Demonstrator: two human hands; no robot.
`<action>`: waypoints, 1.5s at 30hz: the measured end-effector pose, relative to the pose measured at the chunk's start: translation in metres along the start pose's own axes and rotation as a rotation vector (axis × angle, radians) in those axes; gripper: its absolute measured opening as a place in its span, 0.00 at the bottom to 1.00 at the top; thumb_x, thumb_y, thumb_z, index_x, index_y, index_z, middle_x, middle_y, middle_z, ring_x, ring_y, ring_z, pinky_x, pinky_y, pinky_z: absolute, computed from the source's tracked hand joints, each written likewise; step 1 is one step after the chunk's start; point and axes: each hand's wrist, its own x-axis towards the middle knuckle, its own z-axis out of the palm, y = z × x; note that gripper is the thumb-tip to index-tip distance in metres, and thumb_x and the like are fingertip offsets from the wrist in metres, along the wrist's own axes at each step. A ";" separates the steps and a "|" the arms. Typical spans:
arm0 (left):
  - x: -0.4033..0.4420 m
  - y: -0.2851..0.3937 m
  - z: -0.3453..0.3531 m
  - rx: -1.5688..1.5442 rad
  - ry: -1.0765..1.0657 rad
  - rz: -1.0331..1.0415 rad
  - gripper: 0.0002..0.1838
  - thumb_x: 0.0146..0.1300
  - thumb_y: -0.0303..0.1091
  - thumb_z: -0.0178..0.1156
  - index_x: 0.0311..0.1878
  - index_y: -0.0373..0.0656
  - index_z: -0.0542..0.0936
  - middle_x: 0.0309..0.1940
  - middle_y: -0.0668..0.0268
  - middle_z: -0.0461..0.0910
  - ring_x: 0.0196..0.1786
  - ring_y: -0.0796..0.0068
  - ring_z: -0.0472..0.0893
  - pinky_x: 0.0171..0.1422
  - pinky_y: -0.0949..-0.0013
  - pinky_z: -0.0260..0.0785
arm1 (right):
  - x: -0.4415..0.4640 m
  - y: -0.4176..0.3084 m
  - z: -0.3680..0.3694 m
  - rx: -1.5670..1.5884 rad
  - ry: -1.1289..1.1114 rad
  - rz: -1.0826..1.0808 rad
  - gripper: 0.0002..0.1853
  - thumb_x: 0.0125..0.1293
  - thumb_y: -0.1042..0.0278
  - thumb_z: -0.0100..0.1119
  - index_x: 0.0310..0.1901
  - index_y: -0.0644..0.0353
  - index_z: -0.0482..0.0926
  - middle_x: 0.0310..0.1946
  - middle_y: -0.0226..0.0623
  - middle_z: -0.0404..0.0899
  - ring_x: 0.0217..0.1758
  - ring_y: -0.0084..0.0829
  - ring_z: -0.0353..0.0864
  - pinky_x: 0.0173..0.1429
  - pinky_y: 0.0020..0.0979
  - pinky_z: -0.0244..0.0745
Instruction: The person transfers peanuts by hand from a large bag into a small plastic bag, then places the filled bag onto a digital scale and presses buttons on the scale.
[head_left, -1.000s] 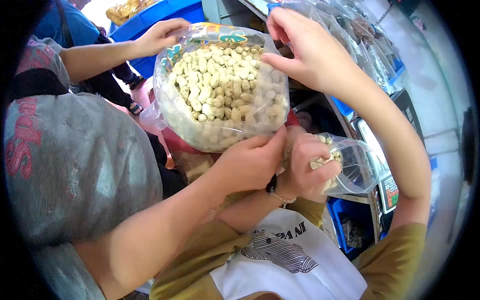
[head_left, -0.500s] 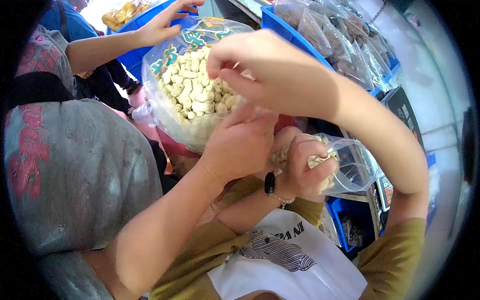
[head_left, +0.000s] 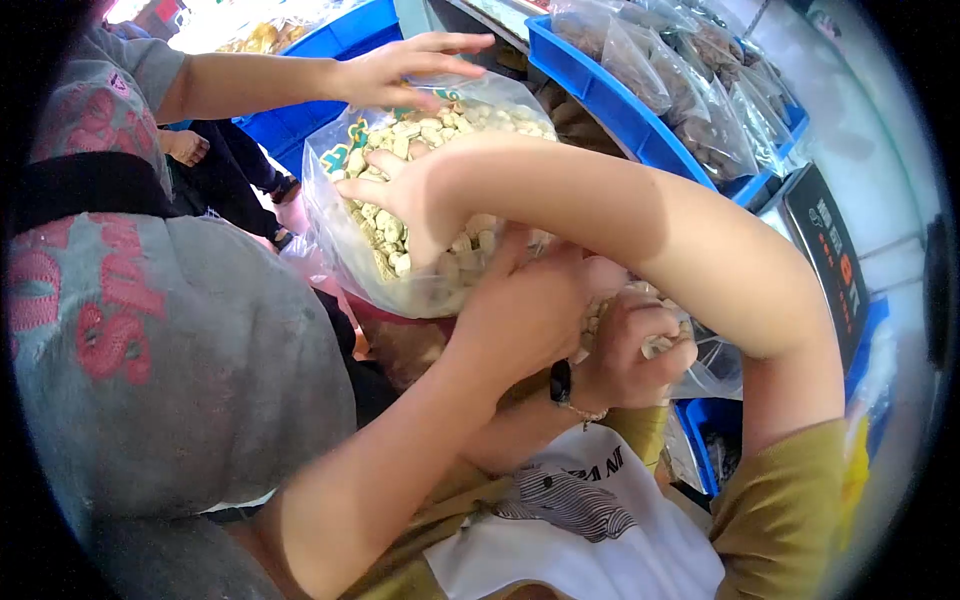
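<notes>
A large clear plastic bag (head_left: 455, 285) with green print stands open, filled with unshelled peanuts (head_left: 388, 232). My right hand (head_left: 420, 195) reaches across it and lies on the peanuts, fingers spread apart. Lower right, my left hand (head_left: 635, 345), with a black band and a bracelet at the wrist, is closed around the top of a small clear bag (head_left: 712, 370) that has peanuts in it. My right forearm passes above this bag and hides part of it. Between my hands, another person's hand (head_left: 530, 300) touches the large bag's near edge.
A person in a grey shirt (head_left: 220, 350) stands close on the left, their other hand (head_left: 410, 72) above the large bag's far rim. Blue trays (head_left: 625, 100) with bagged goods (head_left: 700, 125) are at upper right, beside a black panel (head_left: 828, 255). Another blue bin (head_left: 345, 40) is behind.
My right hand has moved left and down onto the peanuts, and its fingers have spread. The other person's far hand has let go of the rim and shifted right.
</notes>
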 end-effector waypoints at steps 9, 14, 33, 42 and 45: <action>0.018 -0.005 0.011 -0.113 -0.290 -0.026 0.14 0.53 0.33 0.61 0.44 0.47 0.79 0.45 0.59 0.75 0.51 0.58 0.75 0.56 0.56 0.67 | 0.007 -0.001 -0.004 0.076 0.001 -0.046 0.58 0.36 0.46 0.73 0.72 0.40 0.52 0.67 0.55 0.57 0.66 0.64 0.62 0.65 0.58 0.63; 0.051 0.002 0.036 -0.162 -0.511 -0.025 0.13 0.55 0.34 0.60 0.45 0.46 0.79 0.46 0.57 0.76 0.52 0.57 0.75 0.57 0.57 0.68 | 0.005 0.021 0.020 0.014 0.243 -0.160 0.47 0.43 0.39 0.67 0.66 0.47 0.62 0.66 0.56 0.61 0.62 0.63 0.65 0.65 0.56 0.63; 0.043 0.046 -0.119 2.244 -0.508 1.542 0.13 0.74 0.44 0.45 0.35 0.48 0.70 0.25 0.70 0.70 0.34 0.71 0.73 0.35 0.69 0.66 | -0.012 0.056 0.040 0.039 0.567 -0.125 0.26 0.53 0.48 0.63 0.54 0.48 0.78 0.51 0.52 0.73 0.51 0.52 0.77 0.49 0.48 0.77; 0.030 0.046 -0.190 1.140 -0.737 0.416 0.10 0.72 0.41 0.49 0.37 0.46 0.73 0.23 0.73 0.67 0.29 0.79 0.71 0.29 0.77 0.62 | -0.003 0.065 0.048 -0.103 0.608 -0.068 0.20 0.56 0.52 0.60 0.47 0.55 0.80 0.39 0.47 0.77 0.40 0.46 0.82 0.43 0.46 0.77; 0.017 0.052 -0.219 1.033 -0.744 0.239 0.10 0.72 0.39 0.50 0.38 0.46 0.74 0.23 0.74 0.66 0.27 0.82 0.70 0.27 0.79 0.61 | -0.003 0.072 0.056 -0.006 0.681 -0.188 0.19 0.56 0.53 0.61 0.46 0.55 0.78 0.41 0.44 0.76 0.43 0.46 0.80 0.46 0.45 0.76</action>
